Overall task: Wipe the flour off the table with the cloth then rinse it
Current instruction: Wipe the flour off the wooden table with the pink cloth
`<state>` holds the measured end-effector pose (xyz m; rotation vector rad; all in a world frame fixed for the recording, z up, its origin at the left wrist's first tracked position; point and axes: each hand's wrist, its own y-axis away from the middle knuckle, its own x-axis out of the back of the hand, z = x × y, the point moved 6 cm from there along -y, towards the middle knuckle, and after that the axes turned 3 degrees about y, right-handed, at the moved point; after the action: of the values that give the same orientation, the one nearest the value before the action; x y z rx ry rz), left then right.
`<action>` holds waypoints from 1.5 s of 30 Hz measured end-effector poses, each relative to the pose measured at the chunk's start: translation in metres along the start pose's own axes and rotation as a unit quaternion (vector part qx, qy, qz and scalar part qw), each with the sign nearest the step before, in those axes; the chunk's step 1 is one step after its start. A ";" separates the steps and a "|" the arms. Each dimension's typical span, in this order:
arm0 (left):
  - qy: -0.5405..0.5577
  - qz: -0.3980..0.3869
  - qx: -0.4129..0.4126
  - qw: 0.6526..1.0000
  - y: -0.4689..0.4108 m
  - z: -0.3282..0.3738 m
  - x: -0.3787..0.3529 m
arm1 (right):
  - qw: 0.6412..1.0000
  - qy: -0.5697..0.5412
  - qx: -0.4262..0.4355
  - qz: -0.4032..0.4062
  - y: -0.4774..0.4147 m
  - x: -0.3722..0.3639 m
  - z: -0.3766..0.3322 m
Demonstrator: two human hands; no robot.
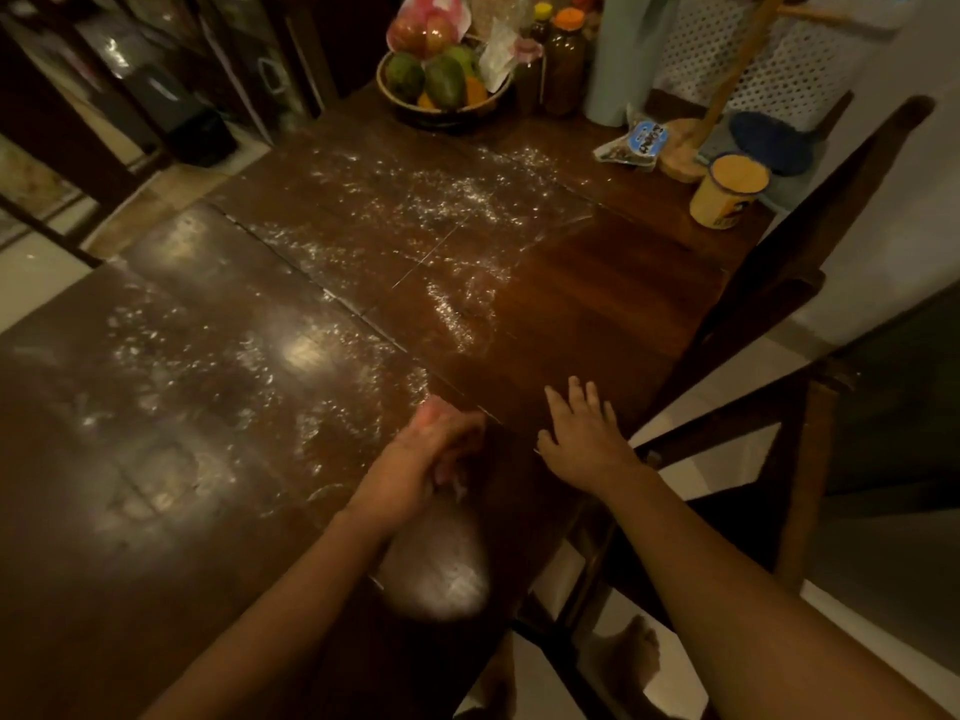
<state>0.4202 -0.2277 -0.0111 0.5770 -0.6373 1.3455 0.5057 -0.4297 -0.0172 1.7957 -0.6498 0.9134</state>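
dark wood table (pixel 597 304) fills most of the view. flour (pixel 447 205) lies in white specks & smears across the table's middle and its left half, thickest toward the far end; a strip along the table's right side is bare, glossy wood.

l hand (pixel 441 444) is at the table's near edge, knuckles up, fingers curled tight round the top of the cloth (pixel 436 569). cloth shows as a pale grey rounded lump just below the hand, over the table's near edge. it's too blurred to tell folds, or whether it touches the wood.

r hand (pixel 584 433) is beside it, toward the table's right edge. palm down, fingers straight & spread, holding nothing. looks flat on the wood, but can't tell if it's pressing.

at the table's far end: fruit bowl (pixel 447 114) w/ mangoes & other fruit, two brown jars (pixel 563 65) w/ orange/yellow lids just beside it, and a pale blue cylinder (pixel 623 59). at the far right corner of the table: snack packet (pixel 639 142), wooden stand (pixel 685 158), yellow mug (pixel 727 197).

dark wood chair (pixel 779 283) stands against the table's right side. a bare foot (pixel 634 652) is on the pale floor below the table's near right corner.
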 end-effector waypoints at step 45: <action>-0.129 0.243 0.417 0.866 0.213 -0.067 0.046 | 0.952 0.153 0.197 0.178 -0.016 -0.061 -0.080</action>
<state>0.2196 -0.1196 -0.0221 1.3821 -0.3926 2.0513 0.4594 -0.3481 -0.0571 1.8505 -0.6313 1.6269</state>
